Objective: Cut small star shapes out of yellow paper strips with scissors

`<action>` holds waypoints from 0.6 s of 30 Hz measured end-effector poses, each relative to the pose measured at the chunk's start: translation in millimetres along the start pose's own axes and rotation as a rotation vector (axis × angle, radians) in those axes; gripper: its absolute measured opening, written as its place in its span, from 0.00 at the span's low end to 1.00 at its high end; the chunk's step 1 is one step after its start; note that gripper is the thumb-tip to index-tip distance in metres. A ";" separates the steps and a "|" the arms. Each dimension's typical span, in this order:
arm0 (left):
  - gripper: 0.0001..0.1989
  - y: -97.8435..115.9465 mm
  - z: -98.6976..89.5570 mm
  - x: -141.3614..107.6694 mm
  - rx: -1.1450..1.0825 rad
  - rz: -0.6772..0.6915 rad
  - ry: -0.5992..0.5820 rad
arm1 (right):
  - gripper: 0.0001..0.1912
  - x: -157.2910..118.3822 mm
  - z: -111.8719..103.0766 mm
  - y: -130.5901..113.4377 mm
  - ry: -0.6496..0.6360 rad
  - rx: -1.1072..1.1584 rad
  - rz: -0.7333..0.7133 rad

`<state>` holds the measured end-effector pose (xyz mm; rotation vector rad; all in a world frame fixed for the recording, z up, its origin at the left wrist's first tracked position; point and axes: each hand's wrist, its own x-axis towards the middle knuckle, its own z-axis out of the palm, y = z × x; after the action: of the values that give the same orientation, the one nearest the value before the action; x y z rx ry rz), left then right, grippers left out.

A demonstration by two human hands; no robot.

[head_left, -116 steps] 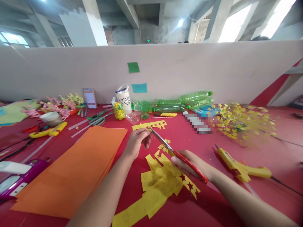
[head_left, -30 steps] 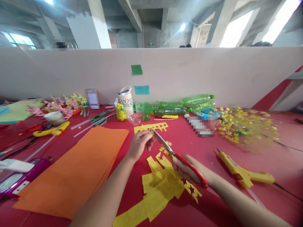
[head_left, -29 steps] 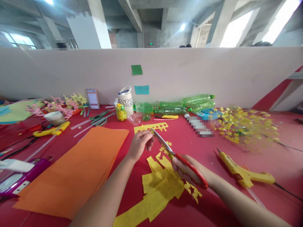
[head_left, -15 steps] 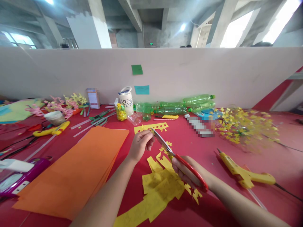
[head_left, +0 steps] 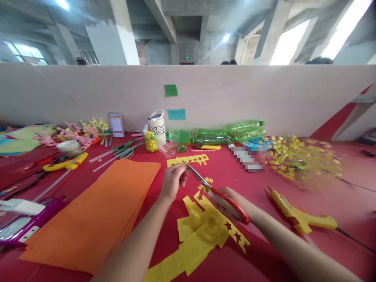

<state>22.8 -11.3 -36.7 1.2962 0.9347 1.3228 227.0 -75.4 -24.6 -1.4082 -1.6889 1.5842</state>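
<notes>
My left hand [head_left: 172,181] is closed in a pinch, with a small yellow piece barely showing at its fingertips. My right hand [head_left: 227,200] is wrapped round the red handles of the scissors [head_left: 202,181]. Their blades look nearly closed and point up-left, with the tip at my left fingertips. Below the blades lie several cut yellow stars [head_left: 208,180]. A pile of yellow sheets [head_left: 202,231] rests nearer me, partly behind my right hand. Just beyond my left hand is a yellow strip [head_left: 194,159] with star-shaped holes.
Orange sheets [head_left: 96,211] lie left, beside a purple power strip [head_left: 32,223]. A yellow glue gun [head_left: 302,215] lies right, another glue gun [head_left: 66,162] far left. At the back stand green bottles [head_left: 211,137], a white tumbler [head_left: 158,129] and a cutter knife [head_left: 210,147]. Yellow star sprays [head_left: 299,158] spread right.
My right hand and the scissors have moved a little left and up. The scissors' tip has moved left along with my left fingertips, uncovering more of the holed yellow strip near the right hand.
</notes>
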 end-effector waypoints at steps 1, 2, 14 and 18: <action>0.14 -0.5 -0.7 0.3 0.008 0.000 0.007 | 0.22 1.5 -0.8 -0.8 0.004 -0.001 0.000; 0.14 -0.8 -1.4 0.7 0.028 -0.004 0.009 | 0.22 2.9 -1.8 -1.4 0.015 0.003 -0.002; 0.18 -3.6 20.2 2.8 0.990 0.060 -0.559 | 0.22 7.5 -32.1 15.0 0.387 0.017 -0.085; 0.14 -4.9 33.0 10.8 1.158 0.048 -0.654 | 0.22 6.0 -33.6 14.2 0.403 0.024 -0.107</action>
<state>56.9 -3.9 -35.4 2.4148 1.2022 0.1987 258.3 -56.5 -30.9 -1.4791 -1.4714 1.1629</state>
